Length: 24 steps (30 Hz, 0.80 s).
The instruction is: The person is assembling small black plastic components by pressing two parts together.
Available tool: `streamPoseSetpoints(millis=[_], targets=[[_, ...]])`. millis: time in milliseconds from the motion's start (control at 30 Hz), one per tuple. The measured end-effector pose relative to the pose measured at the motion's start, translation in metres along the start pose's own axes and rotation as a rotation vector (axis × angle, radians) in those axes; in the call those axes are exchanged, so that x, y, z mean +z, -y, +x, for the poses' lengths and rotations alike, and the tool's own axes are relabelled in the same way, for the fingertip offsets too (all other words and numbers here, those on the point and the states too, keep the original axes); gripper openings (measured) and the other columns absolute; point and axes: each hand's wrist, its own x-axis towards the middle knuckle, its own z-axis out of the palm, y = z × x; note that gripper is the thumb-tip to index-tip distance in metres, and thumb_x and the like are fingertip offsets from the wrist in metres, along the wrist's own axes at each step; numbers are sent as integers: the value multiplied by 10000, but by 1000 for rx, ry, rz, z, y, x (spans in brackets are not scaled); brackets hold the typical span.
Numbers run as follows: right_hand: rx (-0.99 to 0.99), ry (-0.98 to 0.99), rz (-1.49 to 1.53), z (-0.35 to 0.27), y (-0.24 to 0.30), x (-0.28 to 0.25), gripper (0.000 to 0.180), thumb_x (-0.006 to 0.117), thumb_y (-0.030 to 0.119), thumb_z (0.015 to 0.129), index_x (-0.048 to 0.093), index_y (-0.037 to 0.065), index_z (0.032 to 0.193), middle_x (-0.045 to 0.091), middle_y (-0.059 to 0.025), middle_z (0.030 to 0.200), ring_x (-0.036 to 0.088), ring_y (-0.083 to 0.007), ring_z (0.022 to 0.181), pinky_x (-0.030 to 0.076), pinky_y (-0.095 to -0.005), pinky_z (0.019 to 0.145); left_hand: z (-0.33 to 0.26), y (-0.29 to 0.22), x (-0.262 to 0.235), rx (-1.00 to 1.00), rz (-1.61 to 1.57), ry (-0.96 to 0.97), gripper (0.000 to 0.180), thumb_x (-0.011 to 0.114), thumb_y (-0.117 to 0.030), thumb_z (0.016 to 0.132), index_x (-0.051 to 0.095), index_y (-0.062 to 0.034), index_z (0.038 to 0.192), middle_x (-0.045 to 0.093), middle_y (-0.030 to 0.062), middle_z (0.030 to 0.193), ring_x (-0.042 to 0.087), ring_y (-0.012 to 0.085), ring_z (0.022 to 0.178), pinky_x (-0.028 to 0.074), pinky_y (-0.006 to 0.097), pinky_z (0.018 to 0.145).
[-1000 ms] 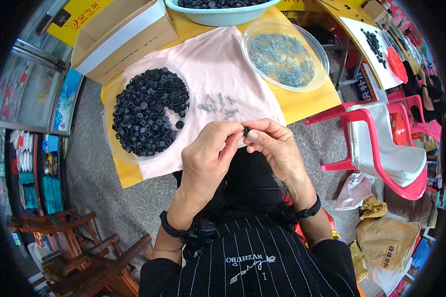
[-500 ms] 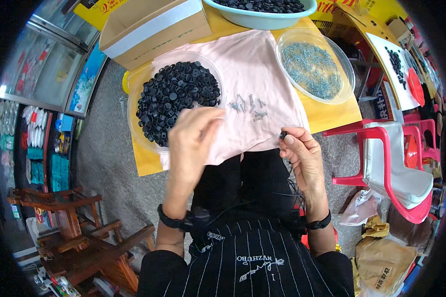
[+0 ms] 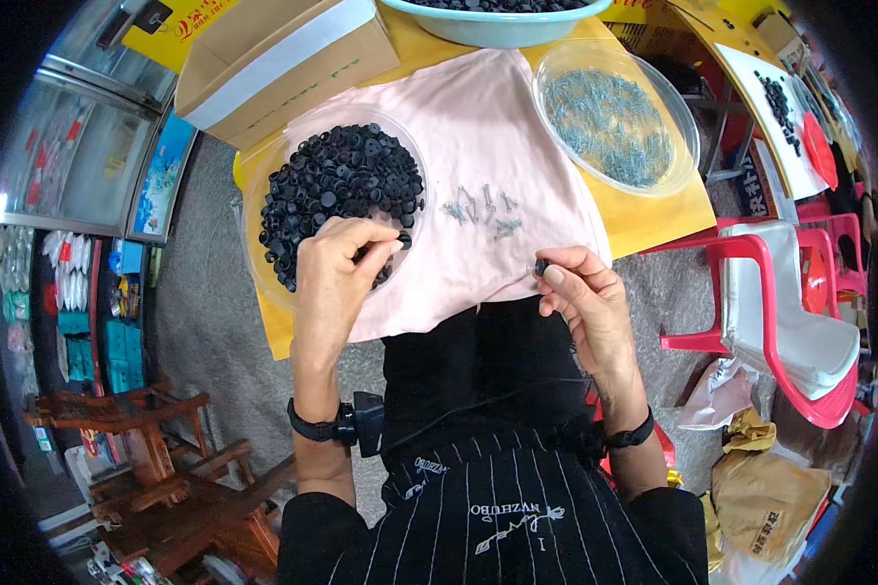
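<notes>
Black rubber caps [image 3: 337, 190] lie heaped in a clear shallow dish [image 3: 252, 239] on the pink cloth [image 3: 498, 127]; the left hand [image 3: 334, 278] rests at the near edge of that heap, its fingers [image 3: 385, 246] pinched on one cap. The right hand [image 3: 585, 297] is off to the side at the cloth's near edge, thumb and forefinger pressed on a small black piece [image 3: 540, 266]; whether a screw already sits in it cannot be told. Between the hands a few loose screws [image 3: 480, 207] lie on the cloth. Judging by the full heap and the well-stocked clear bowl of screws [image 3: 610, 125] further right, most of the pairing seems left to do; no clear pile of finished pieces shows, though a blue basin [image 3: 498, 24] of dark parts stands at the far edge of the desk [image 3: 654, 219]. A cardboard box [image 3: 283, 58] crowds the far left corner, a red plastic chair [image 3: 790, 322] stands to the right, and nothing blocks either hand
</notes>
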Motion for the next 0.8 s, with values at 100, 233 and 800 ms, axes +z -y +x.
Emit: streamPoseSetpoints(millis=[100,233,800], targets=[[-6,5,-3,1,0,-2,206,638,68,882,634,-16,1070,653,-58,877,611,-89,736,530,-223,648,3,-5,-4,-50,26,-7,121,704,-22,735,673,-6,851,661,107,779,602,239,691,477,320,639],[9,11,5,1,0,-3,204,634,75,887,635,-11,1072,652,-54,867,610,-86,735,528,-220,645,6,-2,-8,45,173,28,138,711,-41,735,683,-10,867,672,92,838,595,201,745,467,304,681],[-11,8,-9,-1,-3,-3,209,641,92,887,636,-4,1073,651,-44,898,607,-85,762,519,-217,633,4,-5,6,7,-163,-73,273,658,64,746,656,-1,1011,611,44,903,580,86,767,480,217,690]])
